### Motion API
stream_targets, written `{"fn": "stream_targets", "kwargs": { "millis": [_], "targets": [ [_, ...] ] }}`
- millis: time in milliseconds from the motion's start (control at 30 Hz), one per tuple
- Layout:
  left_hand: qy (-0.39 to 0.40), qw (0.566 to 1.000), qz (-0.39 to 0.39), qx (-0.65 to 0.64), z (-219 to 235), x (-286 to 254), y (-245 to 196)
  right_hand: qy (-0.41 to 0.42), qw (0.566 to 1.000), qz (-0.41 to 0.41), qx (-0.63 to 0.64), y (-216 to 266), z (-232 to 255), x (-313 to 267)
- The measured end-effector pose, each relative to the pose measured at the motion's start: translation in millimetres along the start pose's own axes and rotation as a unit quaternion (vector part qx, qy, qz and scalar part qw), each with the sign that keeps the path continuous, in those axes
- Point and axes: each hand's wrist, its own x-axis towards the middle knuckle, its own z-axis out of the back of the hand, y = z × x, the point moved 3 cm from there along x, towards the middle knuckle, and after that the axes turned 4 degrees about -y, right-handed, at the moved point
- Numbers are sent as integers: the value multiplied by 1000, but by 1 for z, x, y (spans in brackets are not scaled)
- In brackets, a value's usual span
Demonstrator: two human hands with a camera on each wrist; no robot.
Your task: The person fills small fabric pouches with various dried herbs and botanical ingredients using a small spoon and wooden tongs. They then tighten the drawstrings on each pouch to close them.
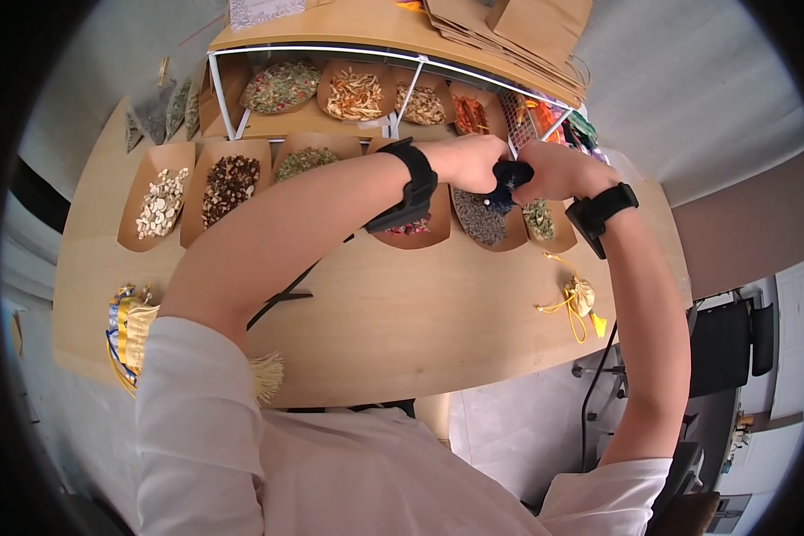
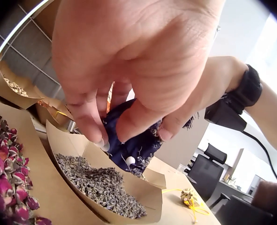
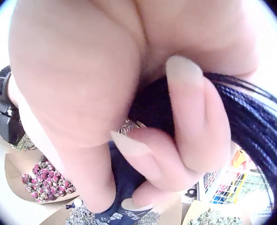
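Both hands hold a small navy pouch [image 1: 508,183] above a paper tray of dried lavender [image 1: 484,221]. In the left wrist view, my left hand [image 2: 133,56] pinches the pouch's dark cloth between thumb and fingers; a white bead [image 2: 130,161] hangs at its lower side. My right hand [image 3: 176,117] curls its fingers round the pouch in the right wrist view, and a long dark tassel [image 3: 251,126] trails out beside them. Pale stitched patterning shows on the cloth. The fingers hide much of the pouch. Lavender buds [image 2: 96,187] lie just below it.
Paper trays of rosebuds [image 2: 11,173], white slices [image 1: 161,204] and other dried plants line the table [image 1: 402,313]. A white-framed shelf [image 1: 420,61] with more trays stands behind. A gold pouch [image 1: 581,295] lies at the right, several pouches [image 1: 132,330] at the left edge.
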Motion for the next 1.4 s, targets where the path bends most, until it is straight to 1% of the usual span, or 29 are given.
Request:
{"fn": "stream_targets", "kwargs": {
  "millis": [67, 100, 167, 200, 233, 300, 367, 433, 500, 533, 600, 667, 700, 767, 800, 867, 900, 967, 1000, 1033, 1067, 1100, 1133, 1167, 1200, 1300, 1367, 1400],
  "targets": [
    [26, 998, -55, -36, 0, -7, 1, -14, 1000, 5, 6, -1, -1, 1],
    [27, 997, -55, -36, 1, -9, 1, -28, 1000, 10, 11, -1, -1, 1],
    [34, 995, -85, -28, 2, -13, -1, -25, 999, 2, 30, 1, 0, 0],
    [34, 995, -85, -28, 2, -14, -1, -22, 999, -5, 48, 4, 2, -1],
    [20, 996, -87, -27, 3, -14, -3, -23, 999, -5, 48, 7, 4, -2],
    [4, 996, -90, -26, 6, -14, -8, 10, 995, -55, 79, 16, 8, -7],
    [11, 998, -49, -23, 5, -11, -9, 5, 995, -63, 82, 16, 7, -5],
    [1, 999, -49, -18, 5, -8, -8, 1, 994, -72, 85, 12, 4, -2],
    [-7, 999, -48, -15, 2, -3, -1, -43, 997, 11, 60, 6, 3, 1],
    [-20, 999, -35, -29, 1, -1, 2, -43, 997, 10, 60, 0, 1, 3],
    [-31, 998, -23, -44, 4, -2, -2, -67, 997, 48, 16, -4, 1, 3],
    [-12, 999, 21, -33, 8, -2, -6, -72, 996, 48, 12, -9, 1, 3],
    [-12, 999, 21, -33, 11, -4, -11, -78, 996, 49, 8, -10, 1, 3],
    [40, 991, 76, -106, 11, -6, -12, -77, 996, 48, 4, -11, 1, 4],
    [40, 991, 76, -106, 11, -6, -12, -77, 996, 47, -1, -12, 1, 4],
    [42, 995, 48, -82, 9, -6, -10, -71, 997, 33, -2, -13, 2, 4],
    [42, 995, 48, -82, 4, -6, -3, -64, 998, 18, -3, -14, 2, 4],
    [-53, 995, -78, 16, 4, -8, 0, -58, 998, 12, -1, -15, 2, 3],
    [-53, 995, -78, 16, 5, -8, 1, -52, 999, 6, 0, -16, 2, 3],
    [-31, 998, -55, 24, 5, -7, 3, -52, 999, 6, 0, -16, 0, 3],
    [-10, 999, -33, 33, 6, -8, 4, -71, 997, 20, 2, -16, -1, 1],
    [-11, 999, -33, 33, 7, -9, 3, -90, 995, 35, 5, -16, -2, 0],
    [-40, 998, -39, 23, 9, -11, 2, -91, 995, 35, 5, -16, -2, -1],
    [-69, 997, -44, 14, 13, -15, -2, -78, 997, 18, 22, -16, -2, -3],
    [-68, 997, -45, 14, 16, -16, -6, -65, 997, 1, 39, -15, -2, -3],
    [-58, 997, -43, -7, 23, -16, -12, -60, 998, -5, 27, -16, -3, -1],
    [-42, 994, -97, 3, 29, -16, -14, -64, 998, 2, 26, -18, -4, -1],
    [-43, 994, -97, 4, 30, -16, -14, -68, 997, 9, 25, -19, -4, -1]
  ]
}}
